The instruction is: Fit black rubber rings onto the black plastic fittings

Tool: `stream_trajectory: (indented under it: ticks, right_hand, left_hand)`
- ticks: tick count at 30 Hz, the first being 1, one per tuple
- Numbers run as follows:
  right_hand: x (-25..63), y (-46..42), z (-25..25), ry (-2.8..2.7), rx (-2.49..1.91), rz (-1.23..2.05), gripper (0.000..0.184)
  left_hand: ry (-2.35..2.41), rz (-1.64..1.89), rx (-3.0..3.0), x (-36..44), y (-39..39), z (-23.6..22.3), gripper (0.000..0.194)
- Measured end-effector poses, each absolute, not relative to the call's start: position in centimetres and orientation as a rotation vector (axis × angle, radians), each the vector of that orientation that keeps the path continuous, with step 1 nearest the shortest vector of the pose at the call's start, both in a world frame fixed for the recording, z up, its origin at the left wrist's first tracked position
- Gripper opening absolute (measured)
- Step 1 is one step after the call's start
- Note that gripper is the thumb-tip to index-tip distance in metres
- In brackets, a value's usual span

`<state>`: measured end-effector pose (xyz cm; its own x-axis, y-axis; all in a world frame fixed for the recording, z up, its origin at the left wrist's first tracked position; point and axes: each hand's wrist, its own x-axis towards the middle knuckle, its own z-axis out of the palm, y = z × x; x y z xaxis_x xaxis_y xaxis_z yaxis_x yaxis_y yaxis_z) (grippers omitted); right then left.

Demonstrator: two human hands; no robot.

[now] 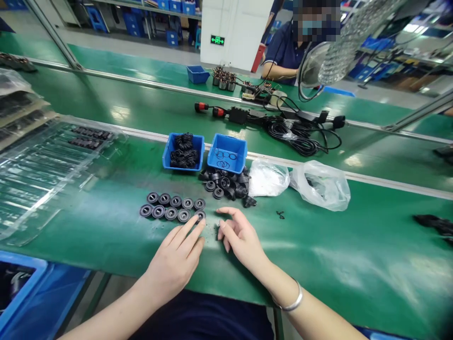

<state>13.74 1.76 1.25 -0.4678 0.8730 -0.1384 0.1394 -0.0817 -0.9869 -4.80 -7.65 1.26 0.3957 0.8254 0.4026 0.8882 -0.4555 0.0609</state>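
Two rows of round black rubber caps [171, 214] lie on the green table. My left hand [179, 255] is open, its fingers stretched flat, with fingertips at the rightmost cap of the near row and partly covering it. To its right my right hand [240, 236] hovers just over the table, index finger and thumb apart, the other fingers bent under; I see nothing held in it. Beyond the hands is a loose heap of black rubber parts [230, 184]. A few tiny black pieces [280, 215] lie right of my right hand.
Behind stand a blue bin [165, 160] of black rings and a blue bin [244, 158] with several thin rings. Plastic bags [269, 178] lie beside the heap. Clear trays [38, 189] are at left, coiled cable [300, 137] farther back. A person [283, 52] sits opposite.
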Motion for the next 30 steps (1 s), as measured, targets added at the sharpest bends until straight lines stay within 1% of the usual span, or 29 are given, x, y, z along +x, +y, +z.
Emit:
stream_trajectory:
  ticks: [2,3,5,7,8,9,11,13,17,19,22,27,30]
  right_hand:
    - [13.8,2.4,1.4,-1.887,-1.016,1.268,0.035]
    - [13.7,2.9,1.5,-2.019,-0.938,1.111,0.041]
    - [13.2,4.0,1.7,-2.257,-0.768,0.885,0.060]
    - [12.2,5.1,1.7,-2.415,-0.612,0.767,0.079]
    - [11.6,5.7,1.6,-2.459,-0.542,0.731,0.085]
    - [10.9,6.2,1.5,-2.485,-0.482,0.706,0.088]
    - [9.6,7.0,1.2,-2.510,-0.389,0.678,0.090]
    - [8.6,7.4,0.9,-2.511,-0.342,0.677,0.086]
    - [8.2,6.8,0.5,-2.522,-0.337,0.751,0.070]
    - [8.8,6.1,0.1,-2.550,-0.366,0.754,0.067]
    - [9.8,5.4,-0.6,-2.568,-0.377,0.646,0.065]
    - [10.9,5.2,-1.0,-2.544,-0.361,0.466,0.064]
    - [11.3,5.5,-0.8,-2.499,-0.414,0.461,0.063]
  left_hand:
    - [-1.591,-0.615,-2.413,-6.0,-7.5,2.1,0.027]
    - [-1.637,-0.632,-2.361,-7.0,-7.3,2.6,0.031]
    - [-1.737,-0.637,-2.244,-9.4,-6.6,3.5,0.047]
    - [-1.788,-0.577,-2.237,-12.2,-5.4,4.0,0.069]
    - [-1.802,-0.540,-2.289,-13.4,-4.7,3.9,0.079]
    - [-1.806,-0.522,-2.342,-14.6,-4.0,3.7,0.088]
    - [-1.803,-0.497,-2.471,-16.1,-2.6,2.9,0.096]
    - [-1.773,-0.525,-2.581,-16.7,-1.5,2.1,0.095]
    - [-1.728,-0.542,-2.644,-15.9,-1.2,1.8,0.080]
    - [-1.748,-0.490,-2.612,-15.0,-1.7,2.3,0.074]
    - [-1.784,-0.424,-2.546,-13.5,-2.6,2.9,0.068]
    - [-1.767,-0.356,-2.498,-12.2,-3.7,3.8,0.075]
    - [-1.841,-0.414,-2.443,-13.5,-3.6,4.9,0.079]
